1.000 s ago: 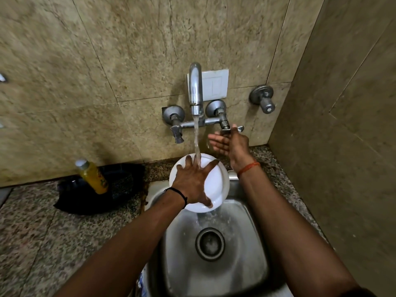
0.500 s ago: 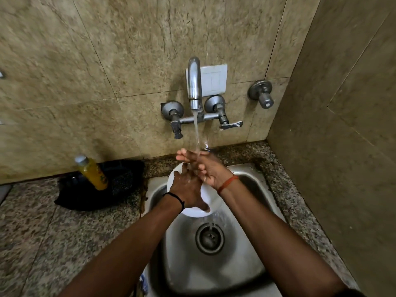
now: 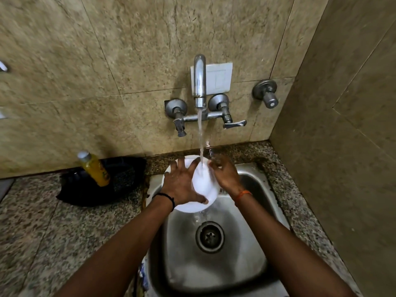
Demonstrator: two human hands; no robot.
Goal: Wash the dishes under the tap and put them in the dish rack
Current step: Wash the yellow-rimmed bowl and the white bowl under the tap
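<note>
A white round plate [image 3: 204, 185] is held tilted over the back of the steel sink [image 3: 252, 249]. Water runs from the wall tap [image 3: 199, 80] onto the plate's middle. My left hand [image 3: 182, 183] is spread across the plate's left side, thumb hooked under its lower rim, gripping it. My right hand [image 3: 226, 173] rests on the plate's right edge with curled fingers, touching it near the stream. The part of the plate under my hands is hidden. No dish rack is in view.
A yellow bottle [image 3: 94, 169] stands on a black cloth or tray [image 3: 120, 183] on the granite counter [image 3: 42, 228] left of the sink. A side wall [image 3: 342, 146] closes in on the right. The drain [image 3: 210, 236] lies below the plate.
My right hand came down from the tap's right handle onto the plate's right edge. My left hand kept the plate under the stream, shifting slightly.
</note>
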